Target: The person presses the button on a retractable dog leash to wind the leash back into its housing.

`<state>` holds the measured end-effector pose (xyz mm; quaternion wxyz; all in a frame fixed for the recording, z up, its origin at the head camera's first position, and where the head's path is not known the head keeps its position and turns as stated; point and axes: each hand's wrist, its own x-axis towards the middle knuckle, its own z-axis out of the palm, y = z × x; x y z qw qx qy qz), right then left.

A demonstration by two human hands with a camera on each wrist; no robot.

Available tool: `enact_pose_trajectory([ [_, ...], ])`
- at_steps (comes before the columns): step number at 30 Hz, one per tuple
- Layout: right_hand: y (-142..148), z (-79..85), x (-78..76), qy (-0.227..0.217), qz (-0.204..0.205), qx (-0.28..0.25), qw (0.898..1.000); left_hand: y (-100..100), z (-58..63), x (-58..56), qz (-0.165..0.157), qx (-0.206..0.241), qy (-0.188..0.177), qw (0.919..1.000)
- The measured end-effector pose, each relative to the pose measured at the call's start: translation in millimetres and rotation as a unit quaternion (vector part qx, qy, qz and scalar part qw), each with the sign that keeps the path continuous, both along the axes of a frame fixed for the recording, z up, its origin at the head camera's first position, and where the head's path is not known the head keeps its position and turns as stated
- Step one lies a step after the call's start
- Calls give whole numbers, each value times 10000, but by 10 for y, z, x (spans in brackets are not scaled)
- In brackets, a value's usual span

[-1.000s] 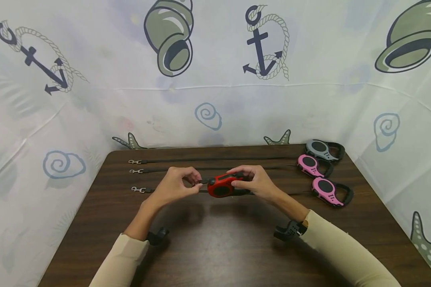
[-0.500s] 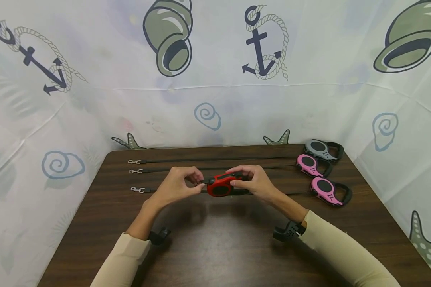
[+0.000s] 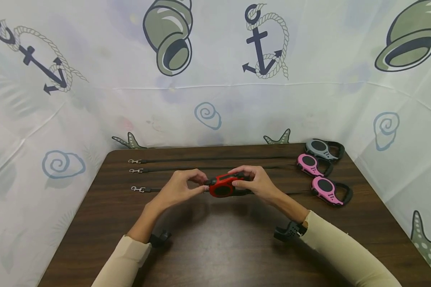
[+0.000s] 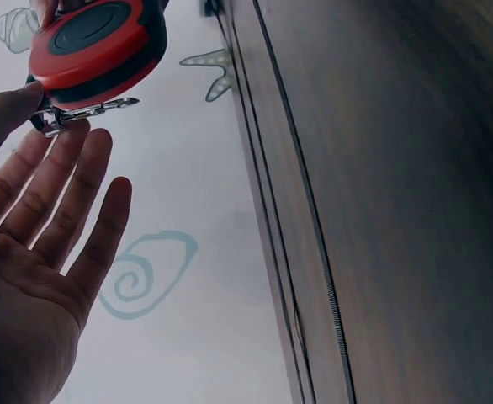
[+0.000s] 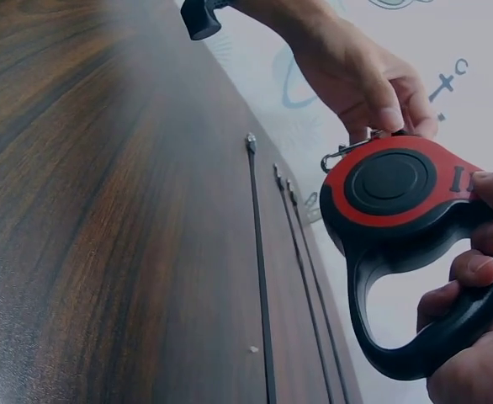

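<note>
A red and black retractable dog leash point(image 3: 221, 188) is held up over the table, its black loop handle point(image 5: 366, 311) plain in the right wrist view. My right hand point(image 3: 255, 181) grips it by the handle end, thumb on the red case and fingers curled through the loop. At its other end my left hand point(image 3: 186, 185) pinches the short black strap end between thumb and fingers, right at the case's mouth. The leash's metal snap hook point(image 4: 95, 111) dangles there beneath the case, beside the left fingertips. In the left wrist view, the other left fingers are spread fairly straight.
On the brown table point(image 3: 215, 247), a grey leash point(image 3: 319, 148) and two pink leashes, one pink leash point(image 3: 325, 189) nearest, lie at the right. Their black cords stretch leftward to metal hooks, one hook point(image 3: 138, 189) nearest. A patterned white cloth point(image 3: 215, 107) hangs behind.
My left hand has moved slightly right, up to the red case, and the strap showing between them has shortened. The right hand stays nearly still.
</note>
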<state>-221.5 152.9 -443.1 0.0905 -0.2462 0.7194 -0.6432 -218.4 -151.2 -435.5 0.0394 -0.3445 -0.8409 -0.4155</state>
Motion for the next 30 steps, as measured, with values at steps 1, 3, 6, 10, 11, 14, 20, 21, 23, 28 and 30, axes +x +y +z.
enact_pose_trajectory([
  [1,-5,-5,2,-58,9,3,10000,2,-13,6,-15,8,-2,10000],
  [3,-18,-27,-2,-155,38,19,9999,10,-39,18,-99,39,-23,9999],
  [6,-46,-52,0,-286,86,79,9995,18,-87,38,-228,8,-94,9997],
  [10,-90,-97,-3,-329,134,218,9991,16,-141,67,-315,-82,-272,9991],
  [11,-102,-110,-2,-328,144,250,9990,14,-151,73,-322,-103,-326,9989],
  [14,-146,-151,4,-371,209,263,9987,2,-176,90,-380,-205,-472,9980],
  [20,-254,-245,49,-619,296,199,9974,-52,-220,123,-416,-515,-698,9954],
  [21,-272,-261,58,-676,290,166,9972,-64,-225,127,-409,-545,-731,9950],
  [23,-306,-293,71,-794,249,97,9965,-86,-232,129,-387,-621,-794,9942],
  [28,-398,-368,88,-1040,168,-82,9944,-152,-256,118,-433,-794,-1041,9904],
  [30,-436,-397,93,-1138,159,-136,9933,-183,-266,110,-495,-811,-1225,9879],
])
